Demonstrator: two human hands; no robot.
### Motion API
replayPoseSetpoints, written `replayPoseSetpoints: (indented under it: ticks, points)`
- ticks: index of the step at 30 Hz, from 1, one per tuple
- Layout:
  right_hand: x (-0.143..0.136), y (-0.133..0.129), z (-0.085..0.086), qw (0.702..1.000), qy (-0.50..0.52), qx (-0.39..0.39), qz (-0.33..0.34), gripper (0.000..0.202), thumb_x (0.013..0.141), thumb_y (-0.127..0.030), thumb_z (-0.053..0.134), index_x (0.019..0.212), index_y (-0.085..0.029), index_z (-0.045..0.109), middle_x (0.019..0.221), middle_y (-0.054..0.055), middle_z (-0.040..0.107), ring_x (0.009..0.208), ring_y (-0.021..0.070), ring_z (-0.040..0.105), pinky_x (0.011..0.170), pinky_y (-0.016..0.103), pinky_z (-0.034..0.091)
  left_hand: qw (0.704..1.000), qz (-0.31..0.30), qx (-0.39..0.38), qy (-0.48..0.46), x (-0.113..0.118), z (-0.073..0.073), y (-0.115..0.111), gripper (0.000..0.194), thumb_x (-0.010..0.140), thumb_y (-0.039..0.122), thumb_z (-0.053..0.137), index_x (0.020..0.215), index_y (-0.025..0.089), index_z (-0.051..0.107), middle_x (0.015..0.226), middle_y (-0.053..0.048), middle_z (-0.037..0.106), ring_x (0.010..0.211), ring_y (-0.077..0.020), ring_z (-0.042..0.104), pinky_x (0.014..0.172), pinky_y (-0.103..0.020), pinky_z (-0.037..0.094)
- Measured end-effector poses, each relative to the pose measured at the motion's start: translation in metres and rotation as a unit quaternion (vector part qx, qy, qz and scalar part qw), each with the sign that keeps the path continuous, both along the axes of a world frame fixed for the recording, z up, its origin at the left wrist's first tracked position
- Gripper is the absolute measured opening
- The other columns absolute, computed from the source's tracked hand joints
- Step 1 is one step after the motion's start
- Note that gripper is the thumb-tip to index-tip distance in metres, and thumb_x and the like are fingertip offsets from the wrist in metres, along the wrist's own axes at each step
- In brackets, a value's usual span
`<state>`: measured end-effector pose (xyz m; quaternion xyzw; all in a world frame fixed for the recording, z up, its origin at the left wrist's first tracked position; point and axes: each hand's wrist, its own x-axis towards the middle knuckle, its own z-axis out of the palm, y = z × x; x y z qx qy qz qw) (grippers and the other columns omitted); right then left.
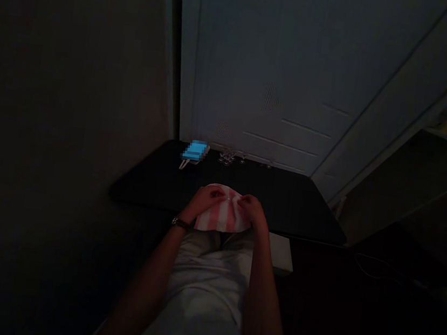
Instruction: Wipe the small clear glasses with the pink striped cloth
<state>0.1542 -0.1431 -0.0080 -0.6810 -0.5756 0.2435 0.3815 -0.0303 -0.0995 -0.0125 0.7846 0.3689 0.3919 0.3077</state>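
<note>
A pink-and-white striped cloth [221, 216] hangs over the near edge of the black table, close to my lap. My left hand [207, 197] holds its upper left part with fingers and thumb pinched together; a dark watch is on that wrist. My right hand [253, 210] pinches the cloth's upper right part in the same way. Between the fingertips a tiny pale glint shows on the cloth, too small to name. The dim light hides finer detail.
On the black table [280, 201] lie a device with a blurred blue screen [195, 151] and several small clear pieces [227, 157] near the pale panelled door or wall [261, 58]. A white box [281, 253] stands below the table's near edge. A cable [373, 273] lies at right.
</note>
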Motion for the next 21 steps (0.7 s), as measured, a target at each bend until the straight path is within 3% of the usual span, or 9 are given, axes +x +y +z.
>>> replayPoseSetpoints:
  ticks: [11,15,21]
  points:
    - [-0.001,-0.006,0.010,0.999,-0.030,0.017,-0.038,0.013,0.070,-0.021,0.058,0.080,-0.018,0.065,0.081,0.003,0.067,0.073,0.0141,0.060,0.061,0.021,0.042,1.000,0.008,0.006,0.011,0.000,-0.003,0.004,0.019,0.073,0.031,0.058,0.082,0.017,0.067,0.088,-0.004,0.068,0.083,-0.0184,0.061,0.076,-0.026,0.046]
    - [-0.001,-0.007,0.014,0.996,-0.024,0.045,-0.074,0.015,0.072,-0.020,0.053,0.083,-0.018,0.063,0.080,0.003,0.066,0.072,0.0135,0.060,0.060,0.020,0.042,1.000,0.008,0.006,0.012,0.000,-0.002,0.004,0.019,0.073,0.031,0.057,0.083,0.017,0.066,0.088,-0.004,0.068,0.082,-0.0183,0.061,0.075,-0.026,0.046]
    - [-0.009,-0.007,0.023,0.987,-0.012,0.112,-0.119,0.020,0.079,-0.023,0.042,0.089,-0.017,0.059,0.086,0.005,0.064,0.079,0.0146,0.059,0.071,0.023,0.043,1.000,0.011,0.006,0.004,0.000,-0.002,0.004,0.019,0.075,0.031,0.056,0.084,0.017,0.066,0.088,-0.005,0.068,0.081,-0.0178,0.062,0.074,-0.026,0.047]
